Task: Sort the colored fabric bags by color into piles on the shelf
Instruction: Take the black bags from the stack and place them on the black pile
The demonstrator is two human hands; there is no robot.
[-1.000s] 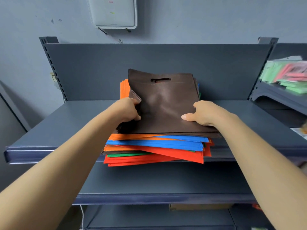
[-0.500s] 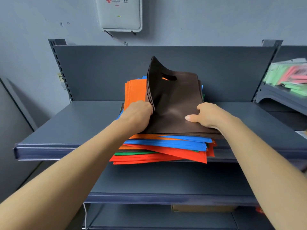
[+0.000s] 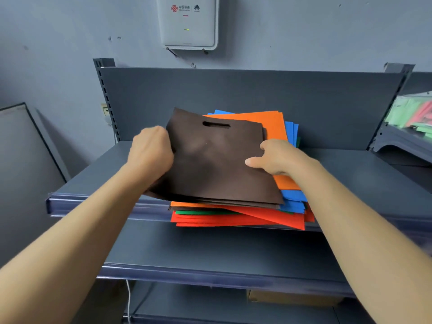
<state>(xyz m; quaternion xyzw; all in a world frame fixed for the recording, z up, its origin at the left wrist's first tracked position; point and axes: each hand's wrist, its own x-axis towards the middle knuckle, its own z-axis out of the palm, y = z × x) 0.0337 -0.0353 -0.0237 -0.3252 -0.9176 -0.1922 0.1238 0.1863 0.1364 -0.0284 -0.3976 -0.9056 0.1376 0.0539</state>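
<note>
A mixed stack of fabric bags (image 3: 292,213) lies on the grey shelf (image 3: 93,183), with orange, blue, green and red layers showing. On top are a few brown bags (image 3: 217,164), shifted to the left so an orange bag (image 3: 273,127) shows behind them. My left hand (image 3: 152,153) grips the brown bags at their left edge. My right hand (image 3: 278,157) rests on the right side of the brown bags, thumb out and fingers loosely bent; whether it pinches them is unclear.
The shelf has a tall back panel (image 3: 233,94) and bare surface on both sides of the stack. A lower shelf (image 3: 210,253) juts out below. More green and pink bags (image 3: 416,113) sit on the neighbouring rack at right. A white box (image 3: 188,22) hangs on the wall.
The brown bags, lifted on edge half a second ago, now lie flatter and have slid left off the stack, uncovering the orange bag. Both hands moved with them.
</note>
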